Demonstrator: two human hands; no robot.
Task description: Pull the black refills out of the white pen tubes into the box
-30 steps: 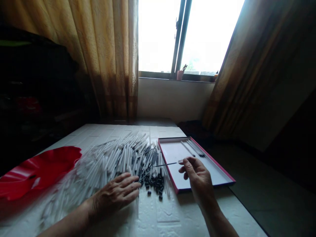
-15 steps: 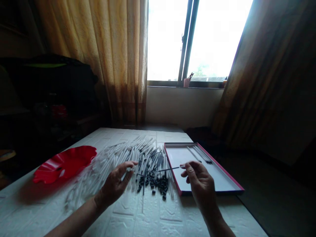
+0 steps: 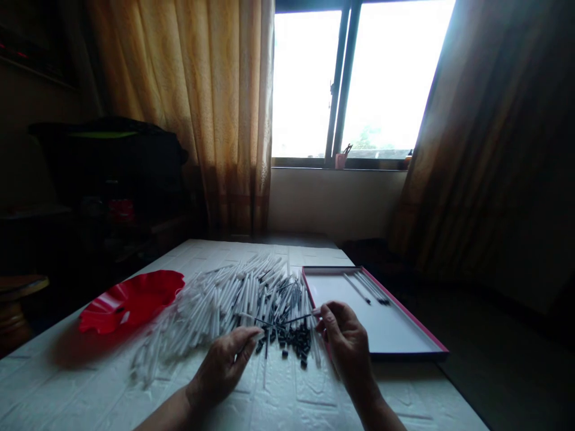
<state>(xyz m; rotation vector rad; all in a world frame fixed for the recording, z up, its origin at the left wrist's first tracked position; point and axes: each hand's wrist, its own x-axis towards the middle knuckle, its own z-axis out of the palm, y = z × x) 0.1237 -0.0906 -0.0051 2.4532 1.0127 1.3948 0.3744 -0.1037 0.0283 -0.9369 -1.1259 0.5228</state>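
My right hand (image 3: 345, 338) pinches the end of a thin dark rod (image 3: 297, 319), like a pen refill, which points left over the pile. My left hand (image 3: 227, 359) is closed, thumb and forefinger together near the pile's front edge; what lies between the fingertips is too small to make out. Between and beyond both hands spreads a heap of white, pen-like tubes (image 3: 202, 305), with dark rods among them on the right. Small black caps (image 3: 299, 342) lie loose in front. Beside my right hand is a shallow pink-edged box lid (image 3: 332, 281).
Inside the lid, several white pens with black ends (image 3: 371, 287) lie along the right side. A red wavy-rimmed dish (image 3: 148, 296) stands at the table's left. Beyond the white table (image 3: 251, 407) are curtains and a bright window (image 3: 309, 84).
My left hand has come down and nearer, its fingers now closed together. The right hand has shifted slightly left with the dark rod. The camera view has tilted up a little.
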